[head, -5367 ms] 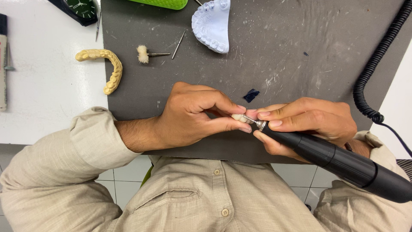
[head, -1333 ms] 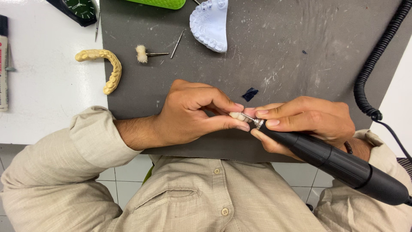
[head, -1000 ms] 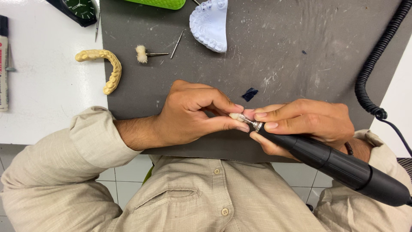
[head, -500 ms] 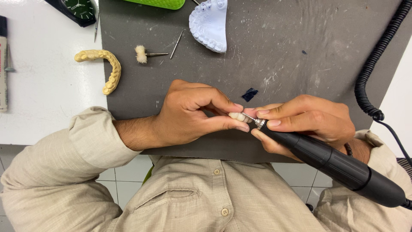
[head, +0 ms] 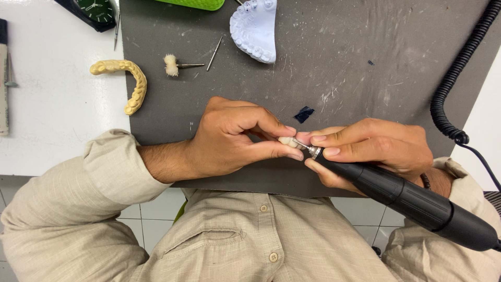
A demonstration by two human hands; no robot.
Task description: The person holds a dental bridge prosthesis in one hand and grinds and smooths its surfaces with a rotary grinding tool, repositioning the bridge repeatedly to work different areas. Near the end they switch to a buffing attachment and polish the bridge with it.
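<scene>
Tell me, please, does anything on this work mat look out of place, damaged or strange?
Nothing serious stands out. The yellow dental cast lies half on the grey mat and half on the white bench. A small dark blue scrap lies loose on the mat, whose surface is scuffed and scratched. The left hand and right hand look steady.

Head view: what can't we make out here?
- Small pale piece pinched by the left hand: mostly covered by fingertips, shape unclear.
- Bur tip of the black rotary handpiece in the right hand: too small, and contact with the piece is hidden by fingers.
- White plaster dental cast: cut off by the top edge.
- Green plastic object: only a sliver at the top edge.
- Black coiled cord: runs out of frame.
</scene>
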